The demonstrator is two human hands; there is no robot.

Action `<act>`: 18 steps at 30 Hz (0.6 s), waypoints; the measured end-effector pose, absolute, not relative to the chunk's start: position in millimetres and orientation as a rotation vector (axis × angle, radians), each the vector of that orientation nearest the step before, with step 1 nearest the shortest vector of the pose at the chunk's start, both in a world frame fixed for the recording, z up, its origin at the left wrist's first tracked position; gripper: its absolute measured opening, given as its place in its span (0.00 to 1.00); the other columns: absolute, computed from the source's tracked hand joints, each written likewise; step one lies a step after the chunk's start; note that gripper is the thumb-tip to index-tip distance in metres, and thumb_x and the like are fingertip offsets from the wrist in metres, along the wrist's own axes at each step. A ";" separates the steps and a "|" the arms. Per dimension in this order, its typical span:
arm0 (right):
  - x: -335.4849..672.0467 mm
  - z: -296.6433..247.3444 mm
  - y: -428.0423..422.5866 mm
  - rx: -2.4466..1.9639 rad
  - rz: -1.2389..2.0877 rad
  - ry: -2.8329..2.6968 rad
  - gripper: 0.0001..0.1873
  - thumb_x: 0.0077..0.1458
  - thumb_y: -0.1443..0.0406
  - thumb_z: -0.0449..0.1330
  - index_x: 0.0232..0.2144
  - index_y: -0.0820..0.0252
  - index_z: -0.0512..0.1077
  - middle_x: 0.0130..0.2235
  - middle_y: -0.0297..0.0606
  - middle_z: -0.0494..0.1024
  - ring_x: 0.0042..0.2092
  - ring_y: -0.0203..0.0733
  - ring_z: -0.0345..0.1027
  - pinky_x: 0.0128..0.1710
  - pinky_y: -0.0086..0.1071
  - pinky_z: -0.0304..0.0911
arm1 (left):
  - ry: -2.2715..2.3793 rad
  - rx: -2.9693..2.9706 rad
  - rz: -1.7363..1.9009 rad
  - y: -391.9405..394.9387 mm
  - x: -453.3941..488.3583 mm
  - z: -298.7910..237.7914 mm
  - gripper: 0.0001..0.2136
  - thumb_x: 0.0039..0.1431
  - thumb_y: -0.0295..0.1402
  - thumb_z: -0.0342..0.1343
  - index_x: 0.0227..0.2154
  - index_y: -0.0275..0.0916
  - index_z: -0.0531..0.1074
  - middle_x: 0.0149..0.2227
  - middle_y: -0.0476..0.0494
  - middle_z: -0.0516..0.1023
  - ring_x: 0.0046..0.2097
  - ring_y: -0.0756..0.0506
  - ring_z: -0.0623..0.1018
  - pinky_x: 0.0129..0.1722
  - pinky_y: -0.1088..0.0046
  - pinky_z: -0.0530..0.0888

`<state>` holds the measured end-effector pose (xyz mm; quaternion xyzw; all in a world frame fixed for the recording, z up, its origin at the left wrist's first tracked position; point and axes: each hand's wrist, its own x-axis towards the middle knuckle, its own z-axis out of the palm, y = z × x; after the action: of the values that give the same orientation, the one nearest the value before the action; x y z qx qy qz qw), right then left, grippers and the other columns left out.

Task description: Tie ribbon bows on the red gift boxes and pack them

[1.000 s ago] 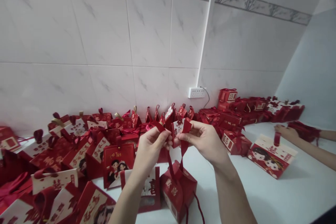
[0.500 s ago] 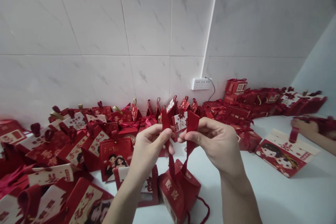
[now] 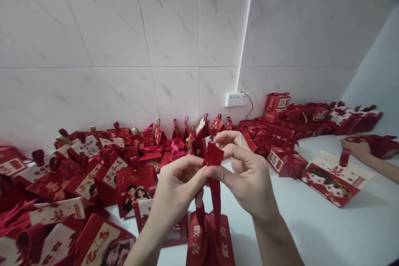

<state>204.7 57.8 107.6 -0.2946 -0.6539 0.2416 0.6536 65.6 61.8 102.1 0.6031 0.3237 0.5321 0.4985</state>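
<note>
A small red gift box [image 3: 212, 241] stands on the white table [image 3: 327, 232] at the bottom centre. Two strands of dark red ribbon [image 3: 215, 191] rise from its top. My left hand [image 3: 177, 191] pinches the ribbon just below the top of the strands. My right hand [image 3: 246, 174] pinches the ribbon ends [image 3: 214, 154] from the right side, thumb and forefinger pressed together. Both hands meet above the box. A small white tag shows only at its edge behind the ribbon ends.
Several red and white gift boxes [image 3: 93, 170] crowd the table's left side and run along the tiled wall. More boxes [image 3: 299, 120] line the back right. A flat box with cartoon faces [image 3: 333, 178] lies at right, beside another person's hand [image 3: 355, 148]. A white socket [image 3: 236, 99] sits on the wall.
My hands have drawn together, bringing the two ribbon strands side by side. The white tag that faced me is now mostly hidden behind the ribbon ends. The box has turned square to me.
</note>
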 end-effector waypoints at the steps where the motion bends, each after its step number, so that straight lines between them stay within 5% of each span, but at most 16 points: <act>1: 204.7 108.0 57.5 -0.653 0.571 -1.498 0.05 0.46 0.63 0.68 0.24 0.53 0.74 0.43 0.38 0.68 0.52 0.45 0.60 0.51 0.40 0.60 | 0.787 1.470 1.278 60.5 65.1 102.1 0.10 0.47 0.38 0.63 0.23 0.38 0.72 0.13 0.53 0.67 0.11 0.55 0.63 0.10 0.82 0.55; 9: 204.3 109.5 52.0 -0.659 0.608 -1.570 0.06 0.49 0.63 0.66 0.25 0.54 0.72 0.44 0.37 0.70 0.51 0.45 0.64 0.54 0.42 0.59 | 0.774 1.725 1.118 49.7 55.5 100.6 0.11 0.52 0.28 0.54 0.16 0.37 0.68 0.13 0.52 0.65 0.15 0.54 0.62 0.14 0.80 0.58; 15: 201.5 106.4 56.5 -0.700 0.563 -1.564 0.07 0.50 0.61 0.64 0.26 0.55 0.71 0.42 0.37 0.71 0.49 0.44 0.65 0.50 0.39 0.62 | 0.711 1.774 1.074 51.1 54.0 104.0 0.07 0.53 0.33 0.56 0.24 0.37 0.73 0.15 0.51 0.65 0.18 0.53 0.63 0.16 0.79 0.60; 18: 203.1 104.9 60.6 -0.733 0.579 -1.514 0.13 0.49 0.58 0.65 0.37 0.53 0.70 0.42 0.38 0.72 0.47 0.43 0.67 0.47 0.37 0.64 | 0.781 1.751 1.089 53.9 55.9 105.3 0.12 0.57 0.36 0.55 0.21 0.37 0.71 0.14 0.52 0.63 0.16 0.55 0.61 0.14 0.80 0.56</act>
<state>203.1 60.6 104.9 -0.3202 -0.6611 0.2528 0.6297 55.9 53.9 105.3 0.7086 0.3160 0.4408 0.4513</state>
